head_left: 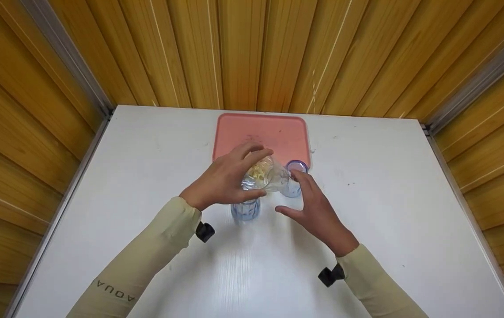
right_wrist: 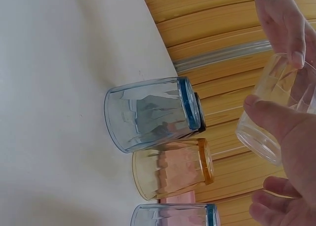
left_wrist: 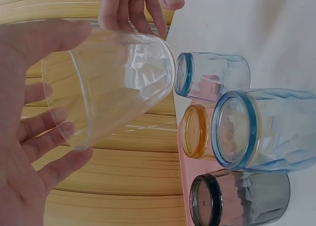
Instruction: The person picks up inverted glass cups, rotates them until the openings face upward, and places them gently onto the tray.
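Note:
My left hand grips a clear cup at its wide end, thumb on one side and fingers on the other. In the head view the cup lies tilted in the air, its narrower end toward the right. My right hand is beside that narrower end, fingers and thumb spread apart; contact is unclear. In the right wrist view the right thumb overlaps the cup. Below it stand two blue-ringed cups, an orange-ringed cup and a grey cup with a black ring, coloured ends up.
A pink tray lies at the back of the white table, behind the standing cups. Wood-patterned panels rise along the back and both sides.

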Tool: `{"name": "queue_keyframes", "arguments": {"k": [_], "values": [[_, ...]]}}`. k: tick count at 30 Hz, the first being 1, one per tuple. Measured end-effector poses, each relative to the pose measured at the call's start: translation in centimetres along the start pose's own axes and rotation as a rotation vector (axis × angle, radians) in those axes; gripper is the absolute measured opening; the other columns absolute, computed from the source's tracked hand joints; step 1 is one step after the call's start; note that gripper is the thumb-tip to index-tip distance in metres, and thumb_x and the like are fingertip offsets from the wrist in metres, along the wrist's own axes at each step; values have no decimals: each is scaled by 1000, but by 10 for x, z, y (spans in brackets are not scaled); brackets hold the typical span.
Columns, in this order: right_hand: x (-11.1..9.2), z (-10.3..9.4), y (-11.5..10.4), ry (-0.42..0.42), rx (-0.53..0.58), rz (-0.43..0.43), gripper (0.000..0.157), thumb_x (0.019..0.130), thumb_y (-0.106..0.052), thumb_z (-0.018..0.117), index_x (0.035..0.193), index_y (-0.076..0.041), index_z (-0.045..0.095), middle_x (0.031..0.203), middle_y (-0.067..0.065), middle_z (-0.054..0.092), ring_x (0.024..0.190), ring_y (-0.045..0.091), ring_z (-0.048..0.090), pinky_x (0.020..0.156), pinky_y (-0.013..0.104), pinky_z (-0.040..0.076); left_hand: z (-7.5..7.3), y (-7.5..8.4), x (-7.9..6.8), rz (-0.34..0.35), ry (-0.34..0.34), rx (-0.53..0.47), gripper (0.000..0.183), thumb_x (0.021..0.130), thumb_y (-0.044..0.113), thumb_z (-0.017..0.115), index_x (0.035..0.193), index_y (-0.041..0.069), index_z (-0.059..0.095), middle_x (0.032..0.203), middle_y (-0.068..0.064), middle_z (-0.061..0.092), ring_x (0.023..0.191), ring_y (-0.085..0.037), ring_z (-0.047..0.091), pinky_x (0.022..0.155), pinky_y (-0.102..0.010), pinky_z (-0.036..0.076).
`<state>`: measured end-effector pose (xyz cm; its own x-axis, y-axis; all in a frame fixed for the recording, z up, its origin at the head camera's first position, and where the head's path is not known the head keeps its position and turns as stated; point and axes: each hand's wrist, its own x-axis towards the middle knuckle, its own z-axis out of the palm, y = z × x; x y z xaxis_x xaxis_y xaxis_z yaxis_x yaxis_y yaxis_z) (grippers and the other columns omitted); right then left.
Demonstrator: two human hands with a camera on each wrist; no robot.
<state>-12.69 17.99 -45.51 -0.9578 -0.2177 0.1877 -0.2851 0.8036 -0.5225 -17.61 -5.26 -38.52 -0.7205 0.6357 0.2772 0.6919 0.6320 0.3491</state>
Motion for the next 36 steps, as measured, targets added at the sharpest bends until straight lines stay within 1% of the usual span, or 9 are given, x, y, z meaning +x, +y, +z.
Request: {"name": "queue_keyframes", "arguments": {"k": [4,8,13,17,21,23,28,32,36], "values": [[0,0,2,7,2,-7,93,69,-47,73,142,-29,20,138,-3,37,126,14,42,100,38,42,-1,-2,1,4,22,35,82,70,55,69,140,37,29,142,9,35,133,-11,33,103,-35,39],[0,0,3,16,-6,-1,92,69,-45,75,142,-26,22,138,-3,37,126,14,42,100,38,42,-1,-2,2,-4,25,46,82,70,53,70,139,37,30,143,9,33,134,-10,31,104,-35,38],[1,-1,4,17,-18,8,89,70,-44,74,142,-27,23,139,-2,36,128,18,40,100,39,42,-2,-2,4,-17,42,73,83,69,54,70,140,36,30,142,9,35,131,-10,34,102,-33,40],[3,0,6,35,-30,4,86,72,-38,75,141,-27,25,138,0,37,127,18,41,101,39,41,-2,-3,5,-22,71,105,82,70,54,69,140,34,31,140,8,37,128,-10,37,102,-31,40],[4,1,11,43,-25,-5,83,74,-33,75,140,-25,26,137,3,37,125,20,42,100,41,42,-2,-4,6,-28,105,107,82,70,52,70,139,32,32,139,6,38,127,-11,38,103,-32,40],[4,1,13,46,-34,-5,80,75,-33,73,140,-25,27,136,4,38,124,21,42,100,41,42,-1,-5,7,-33,120,102,82,69,49,71,139,31,33,138,4,39,125,-13,40,101,-32,41],[6,2,18,60,-53,-7,73,79,-31,70,139,-25,30,135,5,38,124,21,41,100,41,42,0,-6,8,-65,141,109,81,70,49,71,139,29,33,137,1,40,123,-16,42,98,-34,44],[7,1,20,65,-54,9,69,79,-31,70,137,-25,34,135,4,38,125,21,40,100,41,42,-1,-6,9,-100,147,108,81,70,48,71,139,27,33,137,-1,40,124,-18,41,97,-37,45],[9,0,20,62,-57,20,67,79,-31,70,136,-25,35,136,4,38,125,21,40,100,41,42,-1,-6,10,-133,162,142,81,70,47,71,139,24,35,136,-2,40,124,-18,41,96,-36,45]]}}
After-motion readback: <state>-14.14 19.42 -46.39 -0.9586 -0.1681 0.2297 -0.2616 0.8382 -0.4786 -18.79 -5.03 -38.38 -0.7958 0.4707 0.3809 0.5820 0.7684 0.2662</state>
